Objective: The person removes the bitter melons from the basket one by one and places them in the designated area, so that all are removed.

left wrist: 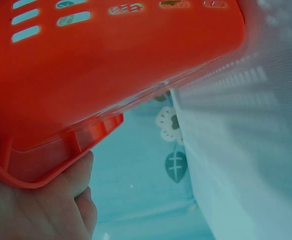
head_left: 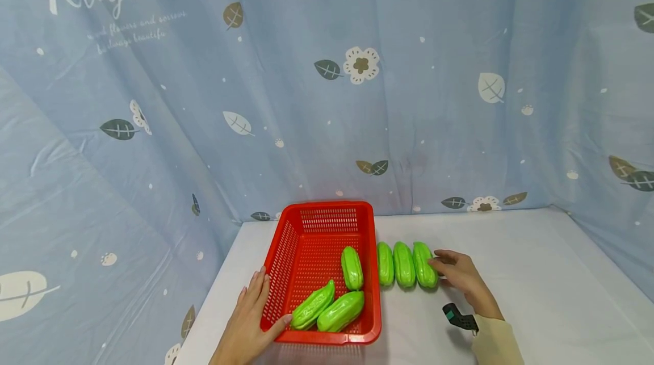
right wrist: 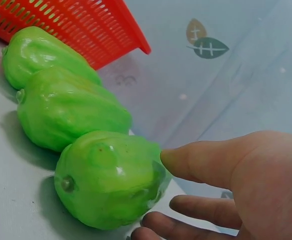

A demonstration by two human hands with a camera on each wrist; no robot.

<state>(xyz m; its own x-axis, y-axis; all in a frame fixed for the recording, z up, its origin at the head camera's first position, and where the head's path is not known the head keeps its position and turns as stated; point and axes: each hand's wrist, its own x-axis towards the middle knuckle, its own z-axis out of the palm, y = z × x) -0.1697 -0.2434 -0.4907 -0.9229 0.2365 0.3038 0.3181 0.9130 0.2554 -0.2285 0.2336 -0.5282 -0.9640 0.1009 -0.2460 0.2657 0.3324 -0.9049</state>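
Observation:
My left hand (head_left: 247,319) rests at the front left corner of a red plastic basket (head_left: 377,322), fingers along its left side and thumb by the front rim. Inside the basket lie three glossy green ridged gourds (head_left: 352,268). Three more gourds stand in a row on the table, right of the basket. My right hand (head_left: 464,278) is at the rightmost gourd (head_left: 425,265), fingers apart and not closed round it. In the right wrist view its thumb meets the far end of that gourd (right wrist: 111,180), while the other fingers reach low beside it.
A white cloth covers the table (head_left: 541,297). Behind and on both sides hangs a blue curtain (head_left: 434,126) printed with leaves and flowers. A black strap piece (head_left: 460,317) is at my right wrist. The row of gourds begins right beside the basket's right wall.

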